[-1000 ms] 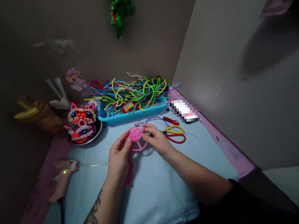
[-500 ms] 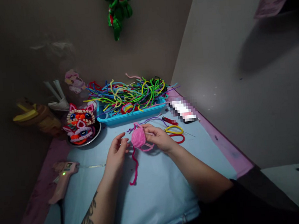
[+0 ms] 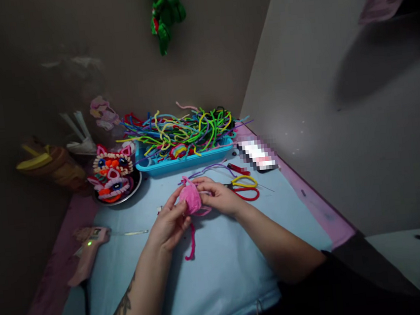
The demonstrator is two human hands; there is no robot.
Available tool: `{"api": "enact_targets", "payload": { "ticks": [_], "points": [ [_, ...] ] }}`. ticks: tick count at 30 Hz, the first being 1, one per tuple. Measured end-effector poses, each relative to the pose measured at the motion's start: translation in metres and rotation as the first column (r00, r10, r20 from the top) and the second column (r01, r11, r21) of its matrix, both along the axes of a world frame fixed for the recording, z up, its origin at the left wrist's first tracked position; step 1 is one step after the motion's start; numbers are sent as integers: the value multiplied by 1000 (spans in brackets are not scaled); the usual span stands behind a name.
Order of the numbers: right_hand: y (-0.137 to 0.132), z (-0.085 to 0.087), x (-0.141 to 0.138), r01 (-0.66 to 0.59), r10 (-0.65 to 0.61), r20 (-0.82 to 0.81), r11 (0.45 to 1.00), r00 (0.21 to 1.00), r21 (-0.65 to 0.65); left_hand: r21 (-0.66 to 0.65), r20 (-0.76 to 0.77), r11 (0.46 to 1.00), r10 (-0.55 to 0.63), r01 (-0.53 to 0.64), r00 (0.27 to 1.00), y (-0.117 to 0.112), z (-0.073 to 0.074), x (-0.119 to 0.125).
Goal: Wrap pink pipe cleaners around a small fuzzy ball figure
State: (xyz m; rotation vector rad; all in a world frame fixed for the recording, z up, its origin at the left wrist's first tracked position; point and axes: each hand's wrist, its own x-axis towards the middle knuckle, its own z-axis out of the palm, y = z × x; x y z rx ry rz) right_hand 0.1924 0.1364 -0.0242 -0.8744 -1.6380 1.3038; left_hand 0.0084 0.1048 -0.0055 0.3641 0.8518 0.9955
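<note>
Between my hands, above the blue table cover (image 3: 224,270), is a pink piece (image 3: 191,200) wound from fuzzy pipe cleaner, with thin pink loops at its top and lower right. My left hand (image 3: 170,219) grips its left side, thumb on the front. On the other side my right hand (image 3: 219,196) pinches its right edge. A darker magenta pipe cleaner (image 3: 193,241) dangles below it. Just right of my right hand lie scissors (image 3: 248,187) with one yellow and one red handle. Behind my hands rests a purple pipe cleaner (image 3: 211,168).
A blue tray (image 3: 184,165) heaped with coloured pipe cleaners stands at the back. To its left, a metal bowl (image 3: 138,184) holds colourful animal-face crafts. A pink glue gun (image 3: 88,256) lies at left with its cord. A phone (image 3: 257,155) and a red-and-black tool (image 3: 238,169) lie at right.
My left hand has moved right and closed on the pink piece, which it was apart from before. The piece has shifted slightly left and down, still in my right hand.
</note>
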Motion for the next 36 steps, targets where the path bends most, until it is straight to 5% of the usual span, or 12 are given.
{"api": "enact_targets", "payload": {
  "ticks": [5, 11, 21, 28, 36],
  "points": [
    [0, -1, 0, 176, -175, -19, 984, 984, 32, -53, 44, 988, 146, -144, 988, 3, 2, 1],
    [-6, 7, -10, 262, -263, -1, 959, 965, 109, -65, 28, 980, 191, -189, 981, 0, 9, 8],
    [-10, 8, -11, 278, -286, 72, 955, 955, 106, -103, 61, 951, 299, -292, 952, 5, 5, 11],
    [-10, 6, -13, 193, -192, 30, 981, 981, -23, -100, 91, 956, 286, -277, 954, 4, 3, 15],
    [-13, 5, -22, 218, -242, -99, 954, 965, -204, -17, 73, 954, 299, -298, 952, -2, 0, 21]
  ]
}}
